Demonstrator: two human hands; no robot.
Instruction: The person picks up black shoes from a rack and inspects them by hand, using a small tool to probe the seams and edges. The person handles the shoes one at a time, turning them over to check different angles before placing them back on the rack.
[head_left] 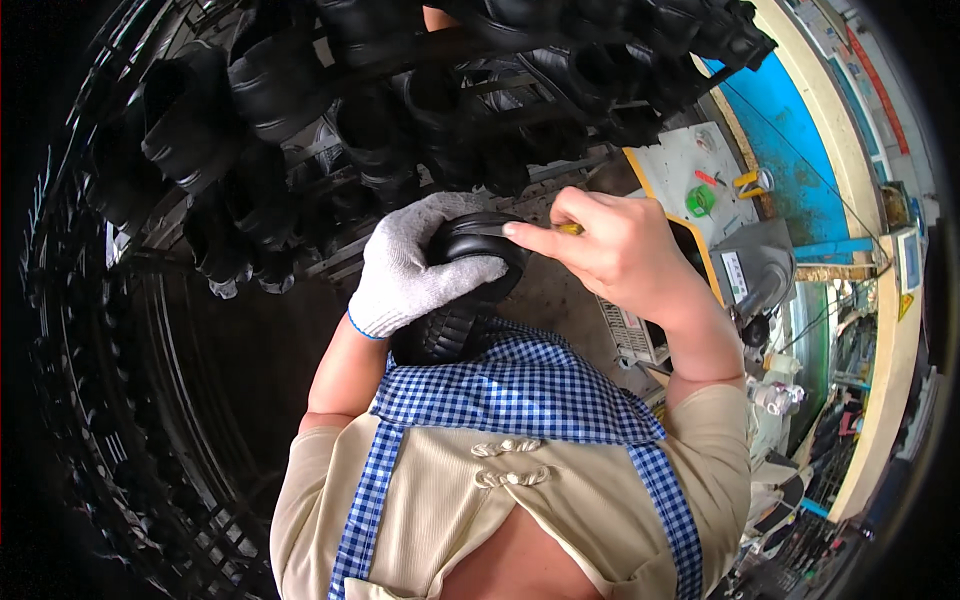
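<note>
A black shoe (pixel 450 334) is held up in front of my apron, its ridged sole partly turned toward me. My left hand (pixel 395 270), in a whitish knit glove with a blue cuff edge, is closed around it, thumb pressed across the near side. From the right, my bare right hand (pixel 625 250) grips a small knife (pixel 570 229), of which a bit of yellow handle shows. Its thin blade lies along the rim of the shoe, with my thumb close against that rim. My palm and fingers hide most of the handle.
Racks of black shoes (pixel 270 80) fill the far side and the left, close beyond my hands. At the right stands a worktable (pixel 690 160) with a green tape roll (pixel 700 200) and a yellow-handled tool (pixel 748 180). A grey machine (pixel 752 262) sits beside it.
</note>
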